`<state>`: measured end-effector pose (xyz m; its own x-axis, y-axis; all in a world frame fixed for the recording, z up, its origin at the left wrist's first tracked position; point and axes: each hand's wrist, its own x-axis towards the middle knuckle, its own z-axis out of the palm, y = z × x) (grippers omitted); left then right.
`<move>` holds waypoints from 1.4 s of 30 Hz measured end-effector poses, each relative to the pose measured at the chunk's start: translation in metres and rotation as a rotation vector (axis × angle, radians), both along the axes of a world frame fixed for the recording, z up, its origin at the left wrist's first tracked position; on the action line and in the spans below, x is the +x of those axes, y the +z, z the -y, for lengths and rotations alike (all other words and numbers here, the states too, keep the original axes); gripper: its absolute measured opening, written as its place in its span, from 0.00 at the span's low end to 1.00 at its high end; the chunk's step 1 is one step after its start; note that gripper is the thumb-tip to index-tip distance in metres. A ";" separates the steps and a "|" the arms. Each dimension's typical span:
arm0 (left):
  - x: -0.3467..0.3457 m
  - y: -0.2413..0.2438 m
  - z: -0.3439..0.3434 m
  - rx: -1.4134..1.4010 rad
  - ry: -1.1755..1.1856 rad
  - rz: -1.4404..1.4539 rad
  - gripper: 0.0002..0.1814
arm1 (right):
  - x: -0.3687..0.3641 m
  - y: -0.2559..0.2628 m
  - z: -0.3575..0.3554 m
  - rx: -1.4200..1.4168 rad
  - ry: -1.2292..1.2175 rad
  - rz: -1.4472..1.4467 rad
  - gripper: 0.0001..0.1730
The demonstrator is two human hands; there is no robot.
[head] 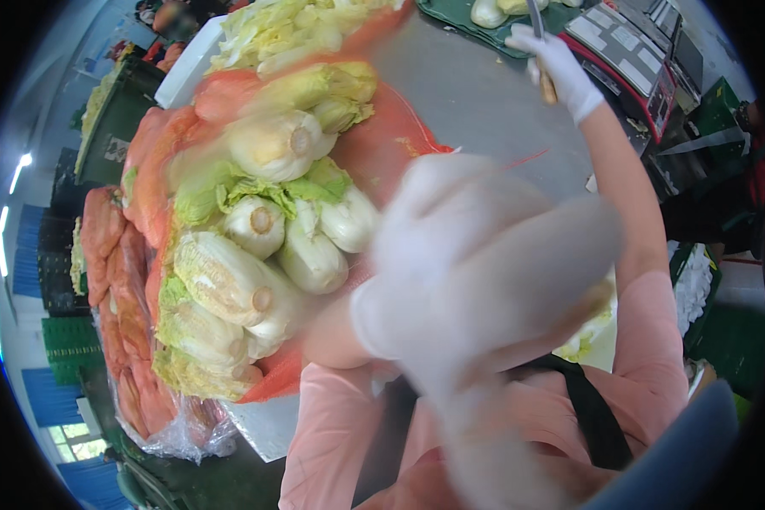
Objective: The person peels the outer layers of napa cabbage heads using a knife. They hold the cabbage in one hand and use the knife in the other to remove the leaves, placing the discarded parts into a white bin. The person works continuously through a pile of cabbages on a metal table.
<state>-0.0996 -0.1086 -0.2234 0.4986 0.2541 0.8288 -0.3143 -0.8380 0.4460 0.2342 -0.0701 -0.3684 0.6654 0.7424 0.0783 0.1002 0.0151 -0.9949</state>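
Note:
My right hand [558, 67], in a white glove, grips a knife [547, 86] by its wooden handle at the upper right. Its metal blade points up the picture, beside a green tray [478, 29] with Chinese cabbages in it. Close to the camera, my left hand [465, 248] is a large white-gloved blur at the centre. Its fingers cannot be made out, nor whether anything is in them. Left of it, several Chinese cabbages [255, 223] lie heaped on an orange-red mesh bag [382, 137], some with cut stem ends towards me.
The metal table [472, 83] extends beyond the cabbages. Pale leaves [280, 32] are piled at the top. A device with a keypad [637, 64] stands at the right. Filled mesh bags [124, 306] are stacked at the left, near green crates [70, 347].

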 end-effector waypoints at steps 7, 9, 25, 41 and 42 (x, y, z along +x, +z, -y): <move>0.016 -0.002 0.060 0.208 -0.420 0.167 0.26 | -0.095 0.003 0.081 -0.092 0.205 -0.102 0.26; 0.018 -0.014 0.083 0.451 -0.395 0.301 0.24 | -0.110 -0.002 0.111 -0.122 0.212 -0.078 0.25; -0.068 -0.074 -0.246 0.504 0.469 -0.962 0.51 | -0.219 -0.080 0.287 -0.057 -0.013 -0.424 0.20; 0.048 -0.109 0.032 0.587 -0.367 -1.091 0.49 | -0.253 -0.086 0.346 -0.290 -0.286 0.042 0.19; 0.054 -0.136 0.033 0.498 -0.380 -1.054 0.50 | -0.261 -0.088 0.344 -0.276 -0.341 0.174 0.19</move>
<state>-0.0461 -0.1412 -0.3593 0.9573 -0.2828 -0.0598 -0.2549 -0.9235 0.2866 -0.0270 -0.4138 -0.4562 0.8697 0.4920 0.0404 0.2188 -0.3108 -0.9250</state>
